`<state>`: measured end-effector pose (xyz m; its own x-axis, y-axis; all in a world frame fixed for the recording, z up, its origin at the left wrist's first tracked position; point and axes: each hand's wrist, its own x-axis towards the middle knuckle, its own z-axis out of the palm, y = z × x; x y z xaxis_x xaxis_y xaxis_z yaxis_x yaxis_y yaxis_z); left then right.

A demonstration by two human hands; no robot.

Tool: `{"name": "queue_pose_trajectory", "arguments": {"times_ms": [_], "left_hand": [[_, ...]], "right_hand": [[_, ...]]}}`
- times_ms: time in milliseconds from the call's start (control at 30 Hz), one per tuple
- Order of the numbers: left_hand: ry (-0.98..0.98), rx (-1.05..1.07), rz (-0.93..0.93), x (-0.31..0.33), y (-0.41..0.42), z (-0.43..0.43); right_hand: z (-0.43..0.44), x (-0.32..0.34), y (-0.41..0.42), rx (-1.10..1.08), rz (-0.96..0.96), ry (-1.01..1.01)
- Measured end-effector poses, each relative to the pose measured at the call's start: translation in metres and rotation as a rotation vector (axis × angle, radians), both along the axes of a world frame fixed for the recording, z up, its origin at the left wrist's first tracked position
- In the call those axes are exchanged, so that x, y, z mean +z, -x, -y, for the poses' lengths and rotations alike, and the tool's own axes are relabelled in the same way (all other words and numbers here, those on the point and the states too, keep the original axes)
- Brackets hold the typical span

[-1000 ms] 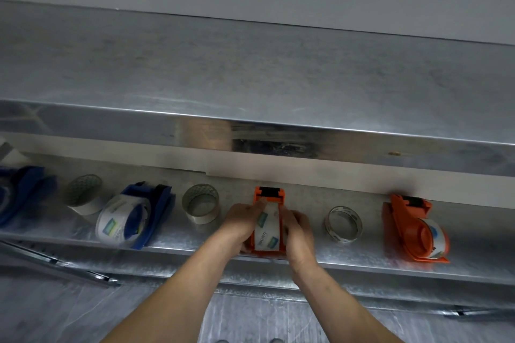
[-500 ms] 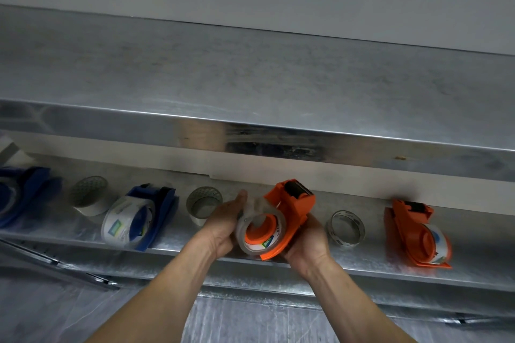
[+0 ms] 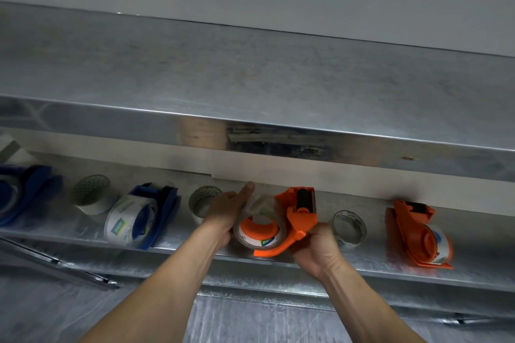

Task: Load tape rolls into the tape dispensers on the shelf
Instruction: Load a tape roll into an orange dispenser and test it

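Lower centre, over steel shelf [image 3: 362, 269] edge: right hand [image 3: 317, 249] grips handle of orange plastic tape dispenser [image 3: 299, 217], clear tape roll [image 3: 260, 243] seated on hub; left hand [image 3: 225, 209] pinches roll's loose end. Roller head [image 3: 302, 199] lies just right of pinch, probable threading target.

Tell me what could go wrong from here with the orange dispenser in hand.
1. The left hand pinches a loose strip pulled from the tape roll; it could fold and stick to itself.
2. Feeding it past the toothed edge on the orange dispenser may nick a finger.
3. The right hand, gripping the handle, sits close to a clear roll on the shelf and might knock it off.
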<state>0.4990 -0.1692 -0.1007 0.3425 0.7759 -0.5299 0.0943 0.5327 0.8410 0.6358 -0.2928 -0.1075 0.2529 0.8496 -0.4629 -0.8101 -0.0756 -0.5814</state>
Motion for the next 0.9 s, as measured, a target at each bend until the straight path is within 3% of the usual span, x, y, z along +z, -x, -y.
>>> {"name": "queue_pose_trajectory", "arguments": {"times_ms": [133, 267, 333, 633, 900], "left_hand": [[-0.155, -0.063, -0.124, 0.015, -0.001, -0.006], [-0.325, -0.060, -0.198, 0.025, -0.007, -0.015], [-0.392, -0.042, -0.224, 0.028, -0.010, -0.017], [-0.473, -0.504, -0.106, 0.026, -0.011, -0.018], [-0.537, -0.707, -0.215, 0.040, -0.014, -0.029]], "right_hand": [[0.003, 0.007, -0.006, 0.231, 0.170, -0.095], [0.001, 0.017, -0.006, 0.387, 0.646, -0.042], [0.001, 0.018, -0.004, 0.410, 0.771, 0.005], [0.007, 0.026, 0.010, 0.310, 0.717, 0.012], [0.005, 0.015, 0.008, 0.232, 0.754, 0.073]]}}
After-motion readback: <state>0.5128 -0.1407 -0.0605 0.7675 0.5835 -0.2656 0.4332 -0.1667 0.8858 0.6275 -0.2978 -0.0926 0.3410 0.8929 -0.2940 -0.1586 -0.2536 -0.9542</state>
